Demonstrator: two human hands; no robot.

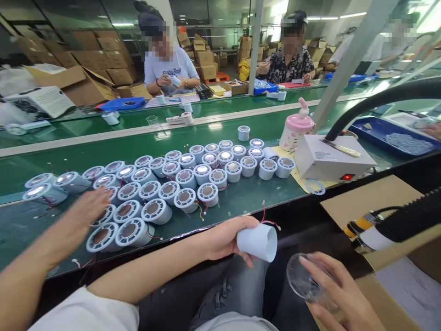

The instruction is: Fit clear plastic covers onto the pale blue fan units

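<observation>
A light-blue housing and a clear plastic cup, each held apart above your lap. The fingers of your left hand (223,240) are wrapped round the side of the light-blue housing (257,242), open only as far as its width; its hollow end points away from them, toward your right hand (347,294). Red leads (264,216) with small connectors rise just beyond the left fingers. The right fingers are curved, partly open, about the clear plastic cup (299,282), whose mouth faces the left hand; its contents, if any, cannot be told.

Beyond and to the left of your left fingers, rows of housings (185,178) stand on the table (248,200), most with slotted ends upward and many with leads trailing. The work appears to be partway through one piece: housing and cup are not yet in contact. Whether the rows are finished or waiting cannot be told. A co-worker's hand (87,209) is over their near left part, well to the left of your fingers.

Beyond your right fingers, a loose slotted ring (315,186) lies by a white box (334,158) with a lit red switch. Farther right, a blue tray (368,134) contains many small translucent pieces. A pink-lidded tumbler (292,133) stands behind the box; its contents are hidden.
</observation>
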